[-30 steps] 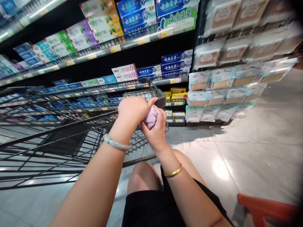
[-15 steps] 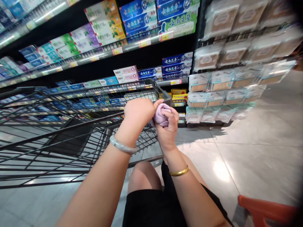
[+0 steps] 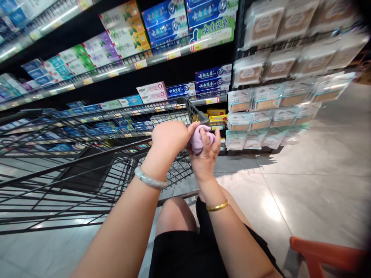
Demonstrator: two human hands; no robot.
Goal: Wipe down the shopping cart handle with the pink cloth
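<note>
A bunched lilac cloth [image 3: 197,139] sits between my two hands, over the near corner of the black shopping cart [image 3: 198,116]. My left hand [image 3: 171,135] is closed with its back toward me. Its thumb lies against the cloth, while its other fingers are curled under and hidden. Cupped around the cloth from the right, my right hand [image 3: 204,160] holds it with bent fingers, some slightly apart. A pale grey bangle [image 3: 149,179] circles my left wrist. The right wrist wears a gold one.
Shelves of boxed toothpaste [image 3: 165,21] stand behind the cart. Hanging packs of cotton swabs [image 3: 266,29] and other small packets fill the rack at right. An orange-red frame [image 3: 327,249] stands on the tiled floor at lower right. My knees are close below my hands.
The right hand's fingers have loosened and shifted on the lilac cloth, whose folds look different. My left hand stays nearly in place. The view has shifted slightly.
</note>
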